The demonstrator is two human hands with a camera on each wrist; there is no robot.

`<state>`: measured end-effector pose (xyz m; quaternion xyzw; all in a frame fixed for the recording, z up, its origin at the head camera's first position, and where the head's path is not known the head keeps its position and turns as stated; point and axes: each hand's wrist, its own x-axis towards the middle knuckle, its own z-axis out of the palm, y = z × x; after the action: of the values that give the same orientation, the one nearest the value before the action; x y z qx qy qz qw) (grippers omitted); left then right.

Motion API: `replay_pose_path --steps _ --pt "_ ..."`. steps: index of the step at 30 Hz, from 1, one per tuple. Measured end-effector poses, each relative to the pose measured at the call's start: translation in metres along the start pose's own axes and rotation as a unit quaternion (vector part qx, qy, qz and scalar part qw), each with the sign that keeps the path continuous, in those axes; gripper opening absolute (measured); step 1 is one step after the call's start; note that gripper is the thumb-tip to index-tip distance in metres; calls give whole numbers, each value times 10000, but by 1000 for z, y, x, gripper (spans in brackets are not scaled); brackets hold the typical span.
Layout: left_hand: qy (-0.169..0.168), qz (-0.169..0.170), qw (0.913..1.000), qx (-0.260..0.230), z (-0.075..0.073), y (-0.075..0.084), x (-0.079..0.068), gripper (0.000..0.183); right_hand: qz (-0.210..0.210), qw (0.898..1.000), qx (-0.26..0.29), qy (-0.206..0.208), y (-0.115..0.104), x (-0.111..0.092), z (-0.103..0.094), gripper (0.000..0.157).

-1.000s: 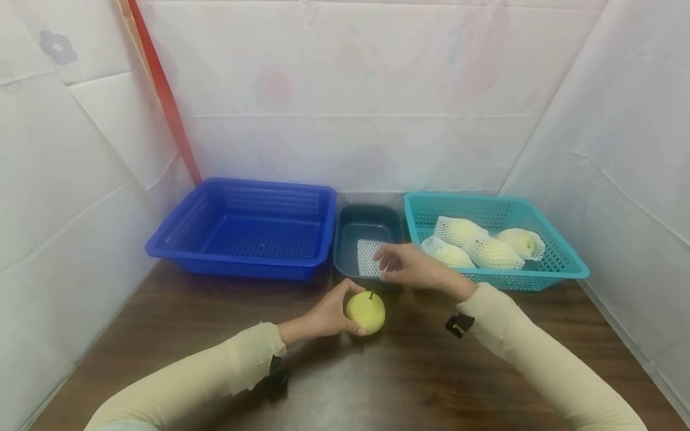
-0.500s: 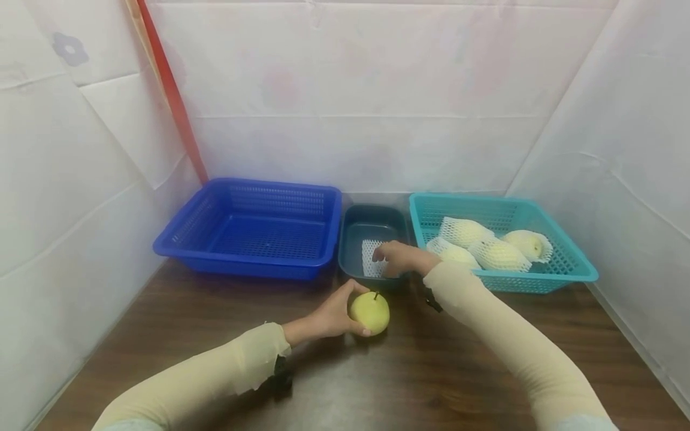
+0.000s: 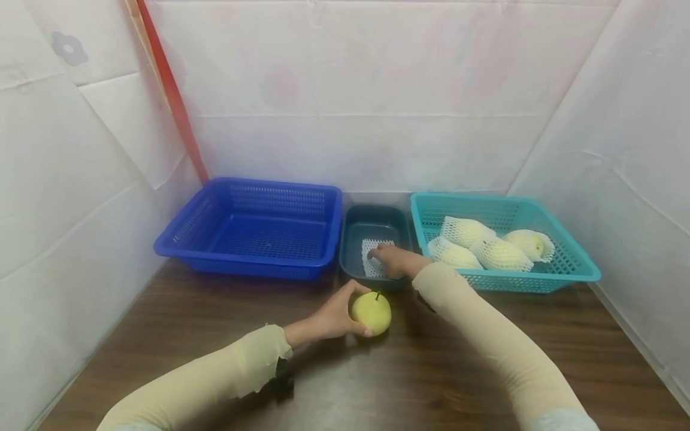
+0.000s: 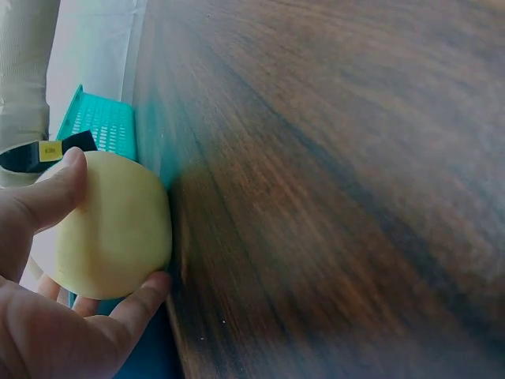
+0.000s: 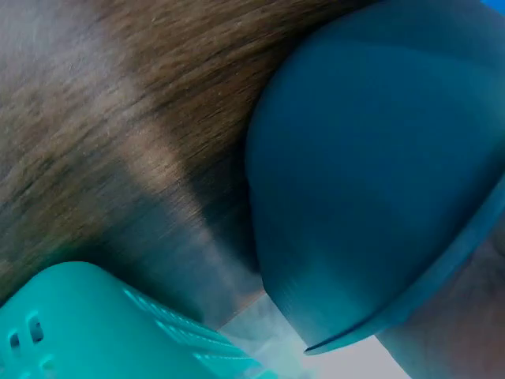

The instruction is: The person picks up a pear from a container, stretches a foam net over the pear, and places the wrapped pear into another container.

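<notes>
My left hand [image 3: 329, 314] grips a bare yellow-green pear [image 3: 372, 313], stem up, just above or on the table. In the left wrist view, thumb and fingers curl round the pear [image 4: 114, 225]. My right hand [image 3: 398, 261] reaches into a small dark teal box [image 3: 351, 233], fingers bent down onto a white foam net [image 3: 370, 266]. Whether they pinch the net cannot be seen. The right wrist view shows mainly the outside of the box [image 5: 371, 174], with part of the hand [image 5: 458, 324] behind its rim.
A blue basket [image 3: 248, 261] stands left of the box. To the right, a turquoise basket [image 3: 566, 263] holds several pears in foam nets [image 3: 501, 254]. White sheeting [image 3: 345, 90] encloses the back and sides of the brown wooden table [image 3: 420, 383].
My right hand has moved forward and down into the box, its fingers now bent on the foam net. The left hand keeps its grip on the pear. The head view has shifted slightly.
</notes>
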<state>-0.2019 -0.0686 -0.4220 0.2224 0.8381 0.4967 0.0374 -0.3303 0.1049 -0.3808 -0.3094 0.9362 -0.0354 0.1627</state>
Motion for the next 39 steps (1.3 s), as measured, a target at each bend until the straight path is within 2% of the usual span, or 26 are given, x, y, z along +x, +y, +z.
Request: replay_pose_path --steps 7,10,13,16,19,22,27,32,36,39 --pt "48 184 9997 160 0 1 -1 70 -234 9996 114 52 5 -3 -2 50" --pt "48 201 9997 157 0 2 -2 70 -270 9995 157 107 4 -4 -3 40" --pt "24 94 9999 36 1 3 -2 71 -222 9989 66 404 3 -5 -5 26" --pt "-5 -18 10000 -38 2 3 -3 71 -114 9947 -26 1017 1 -7 -7 20" --pt "-4 -59 9999 -82 2 4 -3 72 -73 9844 41 1759 0 -12 -12 17" --pt "7 -78 9999 -137 2 5 -4 73 -200 9682 365 2465 -2 -20 -21 17" --pt "38 48 9999 -144 1 4 -5 73 -676 9416 859 3183 -7 -40 -42 19" --pt "32 146 9998 -88 1 4 -5 72 -839 9256 1224 3482 -10 -64 -58 19" --pt "57 166 9998 72 2 6 -7 73 -785 9199 1702 3444 -14 -85 -66 23" --pt "234 92 9996 146 0 9 -10 76 -674 9167 2048 3363 -19 -101 -68 29"
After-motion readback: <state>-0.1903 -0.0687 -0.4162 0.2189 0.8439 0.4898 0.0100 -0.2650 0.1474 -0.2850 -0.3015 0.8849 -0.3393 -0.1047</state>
